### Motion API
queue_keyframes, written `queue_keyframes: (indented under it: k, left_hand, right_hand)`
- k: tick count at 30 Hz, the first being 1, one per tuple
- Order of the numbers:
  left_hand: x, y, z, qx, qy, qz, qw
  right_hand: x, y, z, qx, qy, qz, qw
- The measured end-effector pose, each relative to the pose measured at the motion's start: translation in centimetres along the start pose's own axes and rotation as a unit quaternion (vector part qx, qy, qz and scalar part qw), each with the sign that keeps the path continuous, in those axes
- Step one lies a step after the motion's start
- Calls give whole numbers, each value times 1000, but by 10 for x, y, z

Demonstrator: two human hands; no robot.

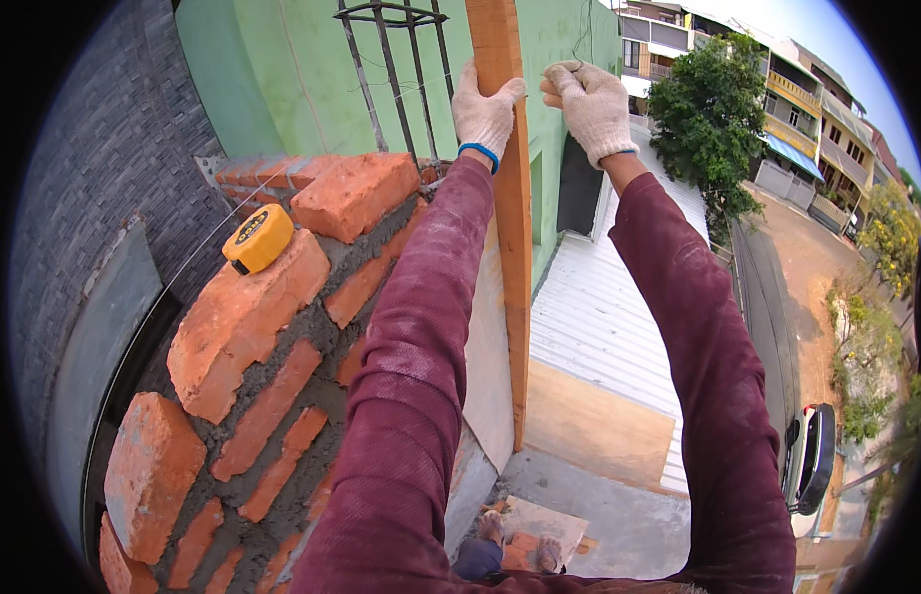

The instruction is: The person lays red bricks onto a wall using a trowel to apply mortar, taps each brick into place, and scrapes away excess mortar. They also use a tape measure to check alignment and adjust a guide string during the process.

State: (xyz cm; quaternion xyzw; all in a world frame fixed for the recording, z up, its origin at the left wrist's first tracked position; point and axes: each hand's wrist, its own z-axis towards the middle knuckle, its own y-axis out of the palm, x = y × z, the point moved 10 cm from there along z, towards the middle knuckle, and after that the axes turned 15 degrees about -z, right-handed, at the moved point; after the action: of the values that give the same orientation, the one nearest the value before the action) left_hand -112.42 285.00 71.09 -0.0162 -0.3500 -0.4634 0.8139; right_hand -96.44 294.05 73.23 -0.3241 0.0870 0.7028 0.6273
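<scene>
My left hand (483, 111), in a whitish knit glove with a blue cuff, is closed round an upright wooden plank (515, 287). Just right of the plank, my right hand (591, 104) is raised in a matching glove, thumb and fingers pinched together. Whatever it pinches is too fine to make out. Left of my arms is a brick wall (272, 411) with grey mortar between its courses. A yellow tape measure (257, 239) lies on one of the top bricks. Behind the wall stands a cage of steel rebar (386, 74), close to the plank.
A taut string (198, 252) runs along the wall's far left side. Beyond rise a green wall (272, 89) and a dark tiled wall (94, 129). Down to the right lie a white corrugated roof (619, 307) and a plywood sheet (599, 426). My feet (520, 540) are far below.
</scene>
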Motion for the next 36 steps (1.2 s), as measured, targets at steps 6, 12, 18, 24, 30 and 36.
queue_keyframes:
  k: [6, 12, 18, 24, 30, 36]
  left_hand:
    - [-10, -11, 2, 74, 19, 27, 997]
    - [-24, -13, 10, 41, -7, 40, 998]
    - [-6, -9, -4, 51, -12, 27, 998]
    - [-7, -20, -16, 153, -28, 45, 987]
    - [0, -27, -19, 120, -26, 52, 991]
    - [7, -25, -4, 52, -26, 169, 984]
  right_hand:
    - [-90, 32, 15, -74, -258, -303, 914]
    - [-107, 95, 49, -127, -288, -434, 844]
    - [-107, 137, 66, -152, -303, -563, 754]
    - [-103, 160, 79, -196, -299, -590, 724]
    - [-103, 161, 82, -200, -275, -613, 714]
    - [-82, 170, 107, -193, -286, -621, 704]
